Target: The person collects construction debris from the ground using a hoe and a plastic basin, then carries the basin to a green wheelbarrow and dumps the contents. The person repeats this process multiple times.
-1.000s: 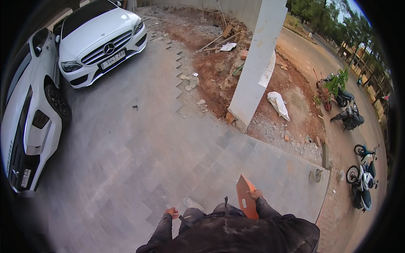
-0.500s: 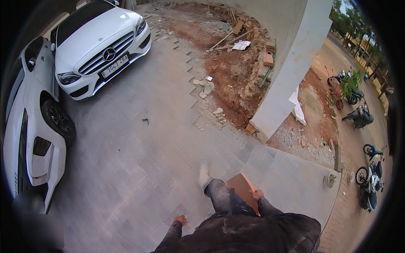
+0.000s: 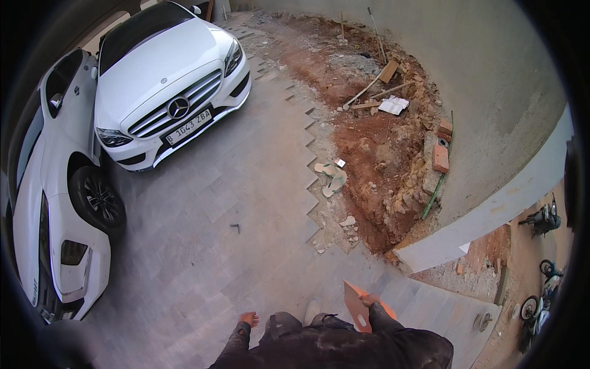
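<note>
My right hand (image 3: 370, 300) is closed on the upper edge of a flat orange-brown board (image 3: 354, 306), which hangs tilted beside my right leg. A pale oval mark or slot shows low on the board; its bottom end is hidden by my arm and body. My left hand (image 3: 249, 318) hangs loosely at my left side over the grey paving (image 3: 203, 264). Its fingers are slightly bent, with nothing in them. A pale shoe (image 3: 313, 309) of mine shows between the hands.
Two white cars, one facing me (image 3: 178, 67) and one at the left (image 3: 77, 212), stand on the paving. A red-soil trench (image 3: 375, 190) runs along the wall (image 3: 491, 80), with bricks (image 3: 440, 158), wood pieces (image 3: 388, 71) and flip-flops (image 3: 332, 178) nearby. Motorbikes (image 3: 543, 218) stand at the right.
My view has swung to the right and I have stepped forward, so the trench and wall show larger. The board stays in my right hand and now shows its pale oval.
</note>
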`<state>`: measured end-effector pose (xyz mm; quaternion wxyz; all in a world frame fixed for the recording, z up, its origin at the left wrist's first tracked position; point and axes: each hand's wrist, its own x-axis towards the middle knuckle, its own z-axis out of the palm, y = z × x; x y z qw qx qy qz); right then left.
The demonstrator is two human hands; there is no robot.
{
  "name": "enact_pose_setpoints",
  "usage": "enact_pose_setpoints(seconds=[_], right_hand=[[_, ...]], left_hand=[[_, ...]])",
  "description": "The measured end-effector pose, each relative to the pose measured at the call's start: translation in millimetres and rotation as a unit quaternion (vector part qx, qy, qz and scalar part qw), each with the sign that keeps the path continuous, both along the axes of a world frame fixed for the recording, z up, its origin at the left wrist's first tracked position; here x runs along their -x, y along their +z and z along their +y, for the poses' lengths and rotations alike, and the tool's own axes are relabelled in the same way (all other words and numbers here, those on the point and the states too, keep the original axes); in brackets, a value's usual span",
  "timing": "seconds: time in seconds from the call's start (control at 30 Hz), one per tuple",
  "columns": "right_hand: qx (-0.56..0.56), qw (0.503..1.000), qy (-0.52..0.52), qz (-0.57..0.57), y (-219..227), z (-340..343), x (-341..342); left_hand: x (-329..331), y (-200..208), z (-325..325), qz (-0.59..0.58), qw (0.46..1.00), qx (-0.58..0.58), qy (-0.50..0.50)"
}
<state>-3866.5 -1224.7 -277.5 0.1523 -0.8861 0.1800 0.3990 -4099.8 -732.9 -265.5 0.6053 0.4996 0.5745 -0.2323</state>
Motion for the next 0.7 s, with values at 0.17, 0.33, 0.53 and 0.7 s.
enact_pose_setpoints(seconds=[0.17, 0.33, 0.53, 0.7], right_hand=[[0.003, 0.993, 0.05, -0.105, 52, 86, -119], [0.038, 0.997, 0.002, -0.069, 49, 144, -219], [0.056, 0.958, -0.214, -0.183, 56, 153, -334], [-0.093, 0.899, -0.409, -0.123, 115, 244, -392]], left_hand=[[-132, -2, 22, -0.044, 0.927, -0.243, -0.283], [-264, -5, 101, -0.02, 0.955, -0.128, -0.268], [-434, 17, 215, -0.042, 0.998, 0.019, -0.033], [-520, 38, 321, -0.05, 0.998, -0.032, 0.024]])
